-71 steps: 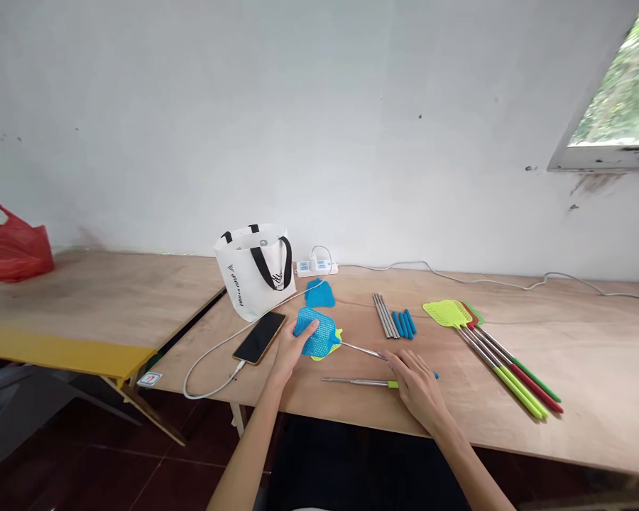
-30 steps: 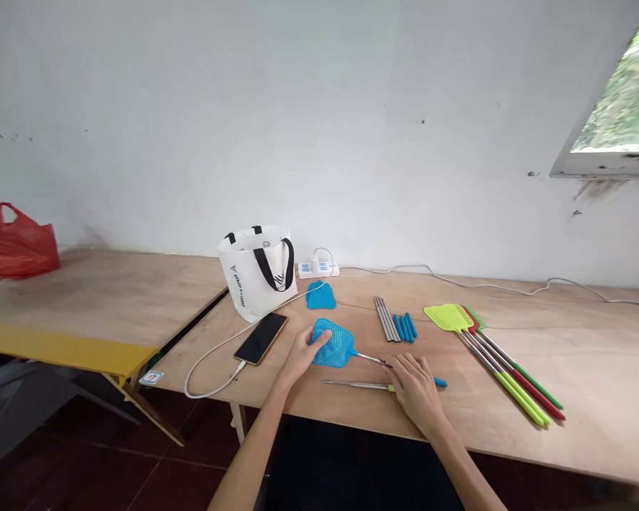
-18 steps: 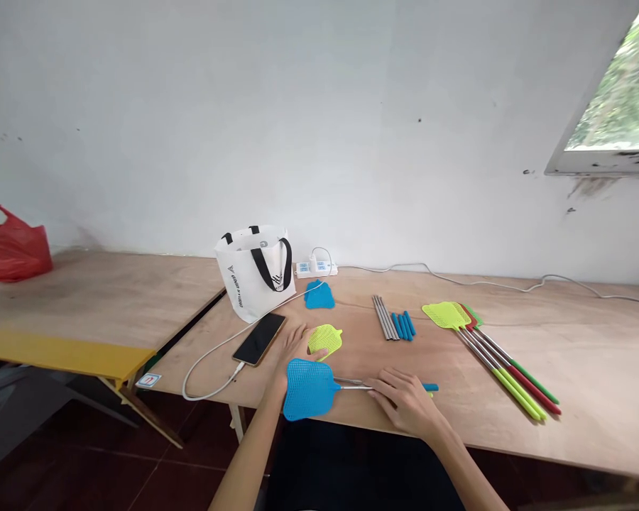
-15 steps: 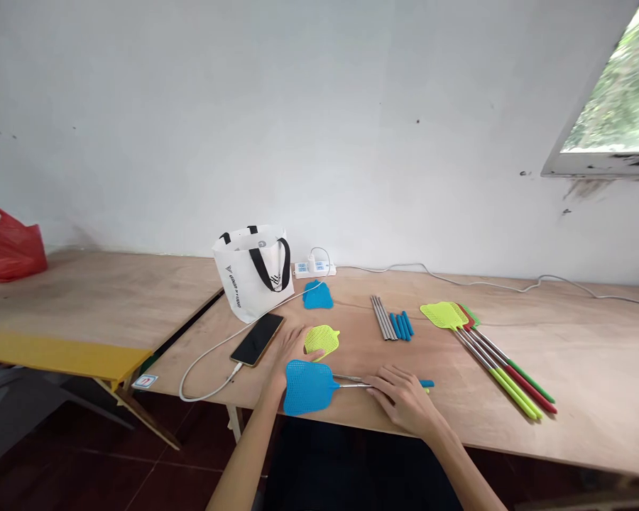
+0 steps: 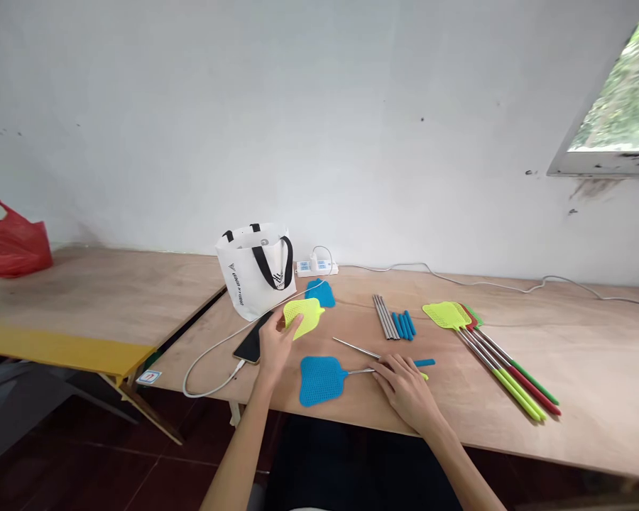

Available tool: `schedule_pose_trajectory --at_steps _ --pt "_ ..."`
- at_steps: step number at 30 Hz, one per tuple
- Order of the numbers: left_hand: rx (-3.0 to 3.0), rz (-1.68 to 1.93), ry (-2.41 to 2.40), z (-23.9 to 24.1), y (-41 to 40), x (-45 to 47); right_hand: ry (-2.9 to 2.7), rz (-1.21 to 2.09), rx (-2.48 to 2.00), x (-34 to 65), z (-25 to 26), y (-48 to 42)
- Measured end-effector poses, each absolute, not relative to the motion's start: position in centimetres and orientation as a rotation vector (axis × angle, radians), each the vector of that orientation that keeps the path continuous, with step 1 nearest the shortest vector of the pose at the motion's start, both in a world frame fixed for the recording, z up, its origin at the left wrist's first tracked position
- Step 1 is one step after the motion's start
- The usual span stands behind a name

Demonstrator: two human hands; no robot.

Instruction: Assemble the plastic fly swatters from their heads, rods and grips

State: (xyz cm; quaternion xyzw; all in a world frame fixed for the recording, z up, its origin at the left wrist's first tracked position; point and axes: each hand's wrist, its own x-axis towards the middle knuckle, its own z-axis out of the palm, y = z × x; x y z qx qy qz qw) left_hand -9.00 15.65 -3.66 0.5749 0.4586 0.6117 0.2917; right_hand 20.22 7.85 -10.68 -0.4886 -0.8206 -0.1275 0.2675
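My left hand (image 5: 275, 343) is closed on a yellow-green swatter head (image 5: 301, 316), lifted a little above the table near the black phone (image 5: 251, 342). My right hand (image 5: 405, 383) rests on the shafts of two swatters near the table's front edge; its fingers lie over the metal rod of the blue fly swatter (image 5: 324, 377), whose mesh head lies flat. A second bare rod (image 5: 354, 348) with a yellow-green grip runs under the hand. A loose blue swatter head (image 5: 320, 292) lies further back.
A white tote bag (image 5: 255, 270) stands at the back left beside a power strip (image 5: 316, 267) and white cable. Several metal rods and blue grips (image 5: 395, 323) lie mid-table. Finished swatters (image 5: 490, 355) lie to the right. A red plastic bag (image 5: 11, 241) sits on the left table.
My left hand picked the yellow-green head off the table and raised it toward the bag. The blue swatter, earlier pulled to the front edge, shifted slightly right under my right hand.
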Motion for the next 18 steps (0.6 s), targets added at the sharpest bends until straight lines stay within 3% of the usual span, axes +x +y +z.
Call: schedule_pose_trajectory --at_steps 10,18 --pt "1.287 1.45 1.021 -5.0 14.1 -3.3 -2.058 -0.593 -1.474 20.8 -12.2 8.4" --pt "1.477 1.017 0.981 -8.2 14.3 -1.9 -2.144 -0.456 -1.427 20.2 -11.6 7.9"
